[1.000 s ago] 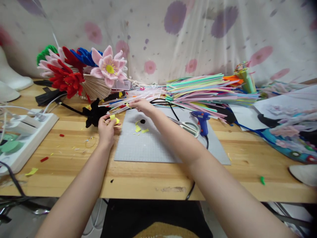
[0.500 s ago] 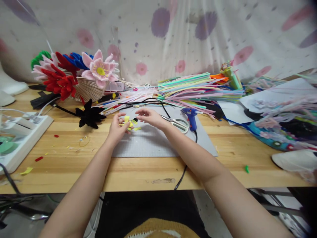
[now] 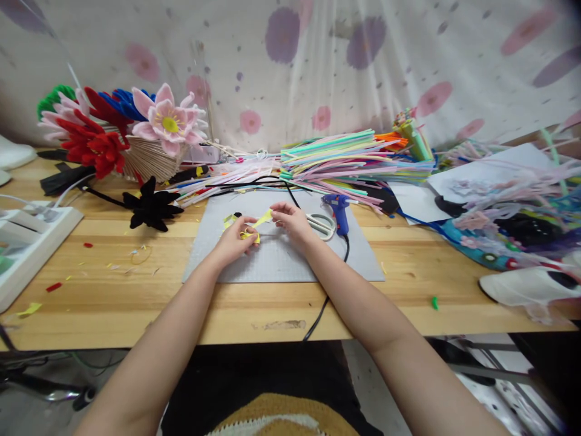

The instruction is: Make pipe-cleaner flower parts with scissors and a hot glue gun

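Note:
My left hand (image 3: 237, 241) is closed on a crumpled yellow strip (image 3: 252, 236) above the grey cutting mat (image 3: 281, 266). Between the two hands stretches another yellow strip (image 3: 263, 218), its right end pinched in the fingers of my right hand (image 3: 290, 219). Whether both yellow parts are one piece I cannot tell. Behind my left hand lie more yellow scraps (image 3: 227, 221) and a small black bit. A pair of scissors (image 3: 323, 227) rests on the mat just right of my right hand, and a blue glue gun (image 3: 337, 212) stands beyond it.
A black pipe-cleaner flower (image 3: 152, 204) lies left of the mat. Colourful pipe cleaners (image 3: 336, 154) are heaped at the back. A white power strip (image 3: 43, 248) sits far left, a fluffy flower bouquet (image 3: 131, 130) behind it. The glue gun's cord (image 3: 324, 309) runs over the table's front edge.
My hands have shifted slightly right relative to the mat. My right hand, empty-looking before, now pinches a yellow strip drawn out from beside my left hand. The view has turned slightly right.

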Tool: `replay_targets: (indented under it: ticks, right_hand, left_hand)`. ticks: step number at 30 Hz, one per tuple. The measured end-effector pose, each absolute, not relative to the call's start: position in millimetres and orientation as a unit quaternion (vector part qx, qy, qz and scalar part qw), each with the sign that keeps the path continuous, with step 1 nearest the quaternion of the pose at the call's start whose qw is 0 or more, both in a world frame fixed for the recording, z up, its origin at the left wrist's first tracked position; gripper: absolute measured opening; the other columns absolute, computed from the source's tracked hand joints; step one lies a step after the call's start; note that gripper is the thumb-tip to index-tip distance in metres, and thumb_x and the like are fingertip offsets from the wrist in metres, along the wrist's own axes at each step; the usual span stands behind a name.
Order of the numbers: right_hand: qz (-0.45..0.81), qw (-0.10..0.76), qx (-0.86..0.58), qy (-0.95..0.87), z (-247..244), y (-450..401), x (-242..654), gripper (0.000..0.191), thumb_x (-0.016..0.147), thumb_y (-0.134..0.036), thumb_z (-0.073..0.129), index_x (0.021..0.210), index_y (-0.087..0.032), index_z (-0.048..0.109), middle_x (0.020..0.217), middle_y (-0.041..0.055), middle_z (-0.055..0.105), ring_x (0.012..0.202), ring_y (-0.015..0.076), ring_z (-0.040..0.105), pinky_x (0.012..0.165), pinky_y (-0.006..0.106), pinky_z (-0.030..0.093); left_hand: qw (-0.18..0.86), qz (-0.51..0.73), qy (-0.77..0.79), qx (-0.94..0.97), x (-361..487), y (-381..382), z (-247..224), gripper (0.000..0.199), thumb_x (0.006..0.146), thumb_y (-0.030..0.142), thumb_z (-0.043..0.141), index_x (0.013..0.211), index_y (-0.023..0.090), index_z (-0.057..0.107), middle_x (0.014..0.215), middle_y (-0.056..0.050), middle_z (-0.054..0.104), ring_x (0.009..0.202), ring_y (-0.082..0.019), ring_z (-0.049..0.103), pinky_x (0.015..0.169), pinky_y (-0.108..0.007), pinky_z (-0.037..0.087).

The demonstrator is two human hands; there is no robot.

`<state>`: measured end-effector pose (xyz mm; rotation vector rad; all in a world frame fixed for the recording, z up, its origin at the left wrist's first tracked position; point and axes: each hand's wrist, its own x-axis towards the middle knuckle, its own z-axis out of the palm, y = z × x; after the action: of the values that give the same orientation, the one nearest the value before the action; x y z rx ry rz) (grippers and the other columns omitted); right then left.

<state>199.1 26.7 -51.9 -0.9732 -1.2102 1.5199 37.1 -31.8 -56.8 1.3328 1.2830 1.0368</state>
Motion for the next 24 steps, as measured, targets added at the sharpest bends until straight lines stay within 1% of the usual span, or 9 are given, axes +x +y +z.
replay_targets:
  ticks: [2, 5, 9, 11, 14, 17, 20, 22, 24]
  right_hand:
    - [0.666, 0.471, -0.367, -0.448, -50, 27, 203, 0.026, 0.057, -0.024, 0.068, 0.080, -0.019, 0.058, 0.069, -0.0049, 0.057, 0.061, 0.0058, 0.051, 0.057, 0.019, 0.038]
    - [0.726, 0.442, -0.323, -0.417, -48, 26, 206, 0.028, 0.053, -0.023, 0.072, 0.078, -0.019, 0.059, 0.069, -0.0054, 0.056, 0.061, 0.0053, 0.050, 0.058, 0.019, 0.038]
    - [0.728, 0.411, -0.314, -0.450, -53, 23, 202, 0.025, 0.054, -0.024, 0.073, 0.075, -0.018, 0.061, 0.068, -0.0044, 0.057, 0.059, 0.0051, 0.048, 0.057, 0.019, 0.037]
    - [0.721, 0.403, -0.318, -0.466, -57, 21, 197, 0.024, 0.055, -0.024, 0.073, 0.074, -0.018, 0.061, 0.067, -0.0045, 0.056, 0.059, 0.0050, 0.048, 0.057, 0.019, 0.037]
    - [0.728, 0.377, -0.307, -0.483, -59, 19, 195, 0.023, 0.056, -0.025, 0.073, 0.074, -0.017, 0.061, 0.064, -0.0049, 0.054, 0.058, 0.0049, 0.048, 0.056, 0.019, 0.035]
    - [0.740, 0.341, -0.276, -0.510, -57, 20, 197, 0.023, 0.058, -0.026, 0.071, 0.076, -0.017, 0.060, 0.064, -0.0044, 0.053, 0.056, 0.0053, 0.046, 0.054, 0.020, 0.034]
    - [0.680, 0.331, -0.305, -0.578, -54, 21, 200, 0.025, 0.059, -0.026, 0.070, 0.080, -0.016, 0.061, 0.067, -0.0037, 0.053, 0.056, 0.0057, 0.043, 0.052, 0.020, 0.033]
    - [0.601, 0.362, -0.339, -0.626, -54, 21, 198, 0.027, 0.059, -0.026, 0.070, 0.083, -0.016, 0.061, 0.072, -0.0023, 0.054, 0.061, 0.0070, 0.044, 0.054, 0.020, 0.034]
    - [0.552, 0.398, -0.349, -0.645, -56, 20, 194, 0.028, 0.062, -0.029, 0.068, 0.086, -0.017, 0.060, 0.080, -0.0006, 0.055, 0.069, 0.0091, 0.047, 0.057, 0.021, 0.037]
  left_hand:
    - [0.502, 0.440, 0.528, 0.524, 36, -35, -56, 0.039, 0.065, 0.024, 0.063, 0.101, 0.019, 0.049, 0.076, 0.000, 0.058, 0.061, -0.014, 0.063, 0.040, -0.020, 0.045]
    - [0.513, 0.490, 0.523, 0.472, 34, -37, -55, 0.037, 0.066, 0.025, 0.063, 0.100, 0.017, 0.050, 0.083, -0.002, 0.057, 0.071, -0.016, 0.065, 0.050, -0.023, 0.051]
    - [0.508, 0.548, 0.517, 0.417, 31, -37, -56, 0.032, 0.063, 0.019, 0.066, 0.092, 0.014, 0.053, 0.087, -0.002, 0.056, 0.072, -0.014, 0.066, 0.064, -0.026, 0.054]
    - [0.508, 0.559, 0.517, 0.403, 29, -37, -56, 0.032, 0.062, 0.019, 0.068, 0.090, 0.013, 0.054, 0.085, -0.002, 0.058, 0.073, -0.015, 0.067, 0.065, -0.026, 0.054]
    - [0.511, 0.572, 0.512, 0.386, 27, -36, -55, 0.037, 0.059, 0.022, 0.071, 0.091, 0.013, 0.054, 0.083, -0.003, 0.061, 0.074, -0.017, 0.066, 0.059, -0.026, 0.053]
    - [0.511, 0.596, 0.496, 0.371, 24, -35, -54, 0.042, 0.055, 0.023, 0.074, 0.091, 0.014, 0.055, 0.081, -0.004, 0.063, 0.077, -0.017, 0.066, 0.057, -0.024, 0.052]
    - [0.519, 0.608, 0.484, 0.356, 22, -34, -54, 0.044, 0.053, 0.023, 0.075, 0.091, 0.014, 0.055, 0.081, -0.003, 0.064, 0.074, -0.017, 0.066, 0.055, -0.023, 0.052]
    - [0.528, 0.604, 0.480, 0.355, 23, -34, -54, 0.045, 0.053, 0.023, 0.076, 0.091, 0.015, 0.055, 0.079, -0.002, 0.063, 0.070, -0.016, 0.066, 0.055, -0.024, 0.052]
    - [0.534, 0.595, 0.480, 0.362, 26, -34, -54, 0.046, 0.052, 0.022, 0.076, 0.092, 0.014, 0.055, 0.077, -0.001, 0.061, 0.068, -0.015, 0.065, 0.057, -0.025, 0.052]
